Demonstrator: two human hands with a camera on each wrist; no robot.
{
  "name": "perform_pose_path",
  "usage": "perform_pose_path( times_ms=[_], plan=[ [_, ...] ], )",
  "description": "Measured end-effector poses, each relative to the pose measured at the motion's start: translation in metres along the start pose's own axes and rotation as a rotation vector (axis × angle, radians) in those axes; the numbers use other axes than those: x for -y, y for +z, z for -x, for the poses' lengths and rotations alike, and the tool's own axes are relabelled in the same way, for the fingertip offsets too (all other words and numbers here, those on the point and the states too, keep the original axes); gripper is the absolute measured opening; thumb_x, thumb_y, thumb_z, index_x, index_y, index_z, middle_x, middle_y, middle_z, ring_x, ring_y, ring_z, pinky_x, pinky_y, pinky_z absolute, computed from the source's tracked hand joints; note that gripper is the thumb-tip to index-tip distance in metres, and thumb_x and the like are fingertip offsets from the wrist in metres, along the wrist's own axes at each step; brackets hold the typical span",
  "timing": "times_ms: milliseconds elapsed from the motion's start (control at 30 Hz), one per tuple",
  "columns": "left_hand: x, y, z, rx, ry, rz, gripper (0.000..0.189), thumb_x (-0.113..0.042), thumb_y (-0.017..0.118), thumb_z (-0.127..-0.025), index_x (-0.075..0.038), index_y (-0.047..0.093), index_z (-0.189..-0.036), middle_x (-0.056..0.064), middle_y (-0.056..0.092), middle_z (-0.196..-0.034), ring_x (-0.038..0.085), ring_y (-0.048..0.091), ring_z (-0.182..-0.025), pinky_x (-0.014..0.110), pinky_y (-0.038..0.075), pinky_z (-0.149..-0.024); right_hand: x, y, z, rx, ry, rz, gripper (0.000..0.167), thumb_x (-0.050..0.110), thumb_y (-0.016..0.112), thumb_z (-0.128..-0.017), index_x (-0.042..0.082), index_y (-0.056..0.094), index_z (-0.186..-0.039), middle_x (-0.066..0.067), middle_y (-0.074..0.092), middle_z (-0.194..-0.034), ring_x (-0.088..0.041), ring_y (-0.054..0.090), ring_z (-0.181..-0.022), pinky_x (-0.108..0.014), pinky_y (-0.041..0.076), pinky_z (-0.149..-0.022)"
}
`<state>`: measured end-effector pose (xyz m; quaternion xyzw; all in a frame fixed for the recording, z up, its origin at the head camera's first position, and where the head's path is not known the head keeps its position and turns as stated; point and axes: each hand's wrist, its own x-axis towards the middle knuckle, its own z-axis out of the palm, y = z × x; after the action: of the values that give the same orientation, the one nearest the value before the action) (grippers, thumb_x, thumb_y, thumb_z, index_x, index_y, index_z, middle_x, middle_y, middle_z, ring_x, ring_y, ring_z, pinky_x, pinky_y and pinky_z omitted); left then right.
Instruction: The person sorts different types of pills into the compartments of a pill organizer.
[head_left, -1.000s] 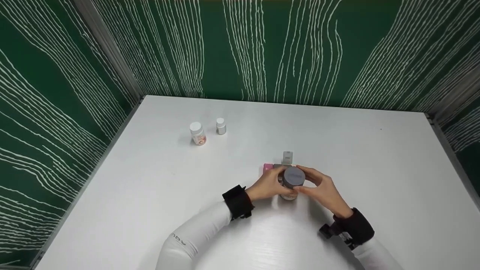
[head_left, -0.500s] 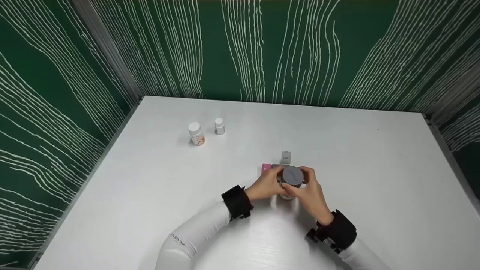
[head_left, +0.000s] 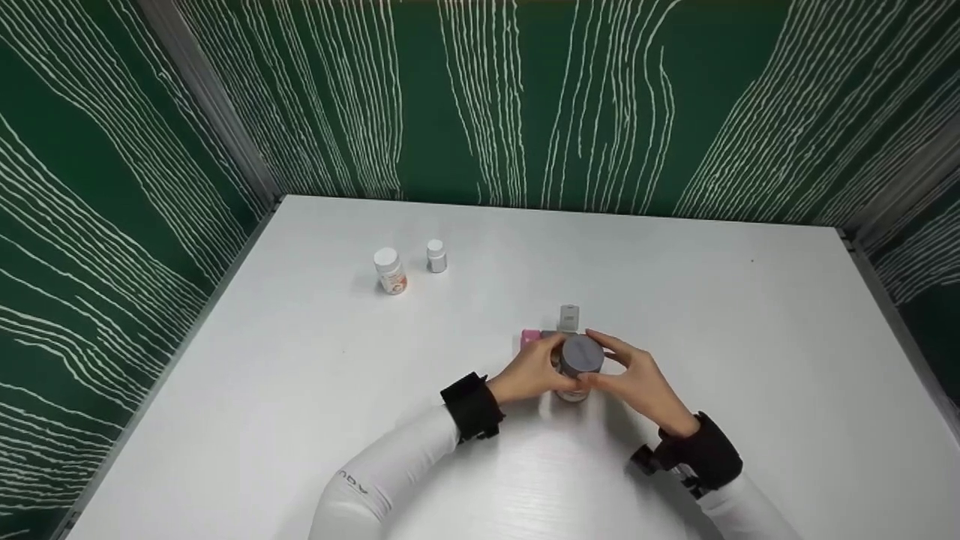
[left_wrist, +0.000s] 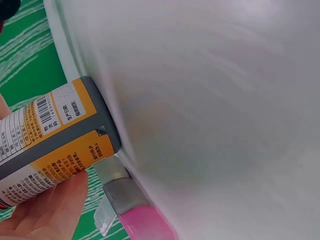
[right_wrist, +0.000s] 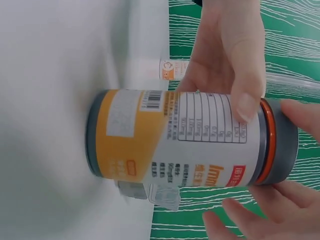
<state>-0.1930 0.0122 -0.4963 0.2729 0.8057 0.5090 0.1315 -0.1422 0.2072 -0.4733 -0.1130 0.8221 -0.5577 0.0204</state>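
Note:
A supplement bottle [right_wrist: 195, 145] with a white and orange label stands upright at the table's middle right. My left hand [head_left: 529, 371] grips its body, with the thumb lying along the label in the right wrist view. The fingers and thumb of my right hand [head_left: 643, 384] pinch the grey screw cap [head_left: 583, 355] from two sides. Under the cap runs an orange ring [right_wrist: 270, 140]. Just behind the bottle sits a pill organizer with a pink compartment [left_wrist: 146, 222] and grey ones. One translucent lid [head_left: 569, 318] is raised on it. My left hand and the bottle hide part of the organizer.
Two white bottles stand at the back left, a larger one [head_left: 391, 271] with an orange print and a smaller one [head_left: 436, 256]. The white table [head_left: 285, 360] meets green walls [head_left: 465, 97] with wavy white lines at its back and sides.
My right hand swung inward around the cap half a second ago, then came back outward with its fingers still at the cap. The left hand and bottle have stayed in place.

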Motion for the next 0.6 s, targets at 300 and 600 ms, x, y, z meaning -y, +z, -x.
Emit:
perform_pose_path(
  times_ms=[300,600],
  plan=[
    [0.000,0.001,-0.001,-0.016,0.043,-0.040,0.059,-0.003,0.087,-0.082,0.010,0.062,-0.134,0.024,0.072,-0.124,0.029,0.069,-0.111,0.022,0.051,-0.097,0.005,0.029,0.005,-0.297,0.013,0.102,0.056,-0.002,0.087,-0.084,-0.019,0.056,-0.129,-0.038,0.061,-0.136,-0.051,0.056,-0.130,-0.058,0.043,-0.113],
    [0.001,0.001,0.000,-0.018,0.070,-0.089,0.057,0.000,0.086,-0.082,0.012,0.061,-0.132,0.027,0.071,-0.124,0.036,0.069,-0.117,0.026,0.052,-0.102,0.001,0.042,0.001,-0.295,0.031,0.132,0.077,0.021,0.089,-0.089,-0.021,0.040,-0.130,-0.045,0.050,-0.130,-0.058,0.049,-0.126,-0.064,0.039,-0.108]
  ],
)
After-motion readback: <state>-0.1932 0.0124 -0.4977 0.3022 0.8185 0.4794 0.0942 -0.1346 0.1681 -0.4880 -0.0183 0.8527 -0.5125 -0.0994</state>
